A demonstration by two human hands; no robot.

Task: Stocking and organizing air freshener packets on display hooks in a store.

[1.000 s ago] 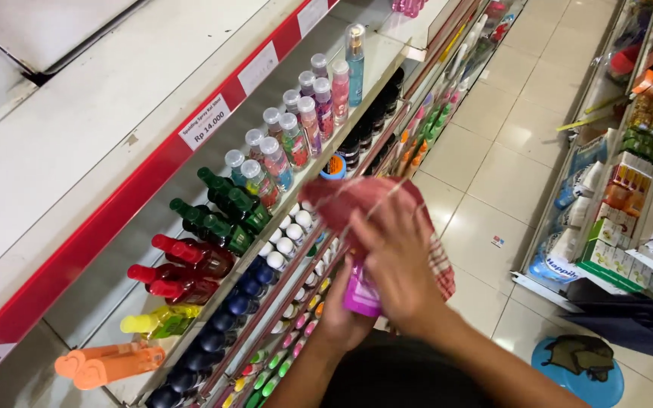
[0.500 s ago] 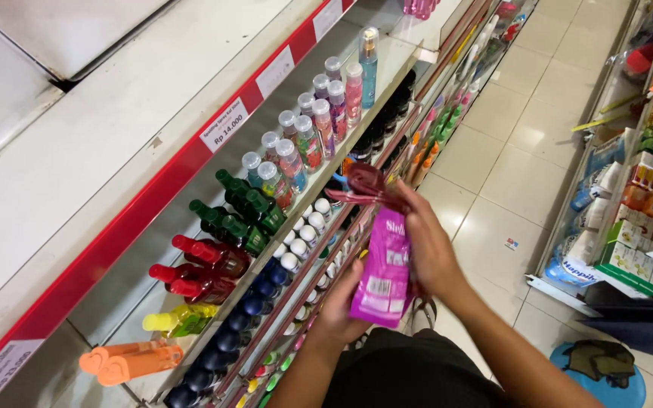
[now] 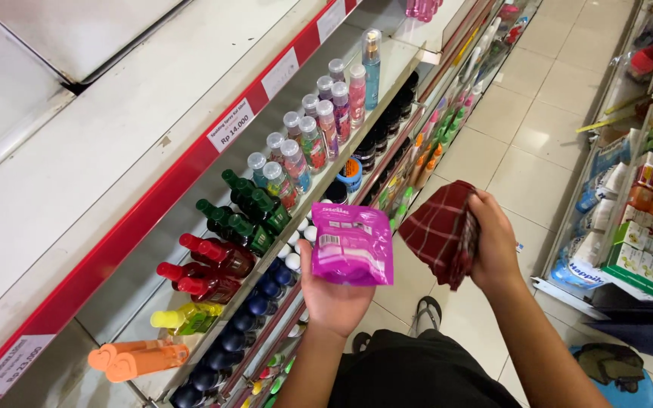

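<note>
Two hands were full and apart: the left hand [image 3: 332, 291] gripped a pink refill pouch [image 3: 351, 245] upright beside the bottle shelf [image 3: 387, 106], the right hand [image 3: 495, 242] clutched a bunched red checked cloth [image 3: 440, 230] just right of it.

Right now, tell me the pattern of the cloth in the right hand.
The cloth in the right hand is dark red with a thin checked pattern, clearest in the head view.

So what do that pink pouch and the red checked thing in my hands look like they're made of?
The pink pouch in your left hand looks like glossy plastic film: it catches the light and has a flat sealed top edge. The red checked cloth, bunched in your right hand, looks like soft matte woven fabric, probably cotton, since it folds and drapes.
</note>
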